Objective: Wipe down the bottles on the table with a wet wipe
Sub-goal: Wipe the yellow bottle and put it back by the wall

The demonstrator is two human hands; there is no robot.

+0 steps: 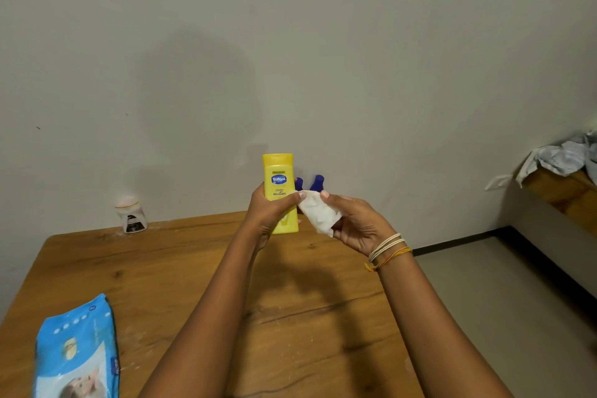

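Note:
My left hand grips a yellow lotion bottle upright, cap upward, above the far part of the wooden table. My right hand holds a crumpled white wet wipe just right of the bottle, touching its lower side. Behind the bottle and my hands, two blue bottle tops show near the wall; their bodies are hidden.
A blue pack of wet wipes lies at the table's near left corner. A small white bottle with a pale cap stands at the far left edge by the wall. To the right are bare floor and a low ledge with crumpled cloth.

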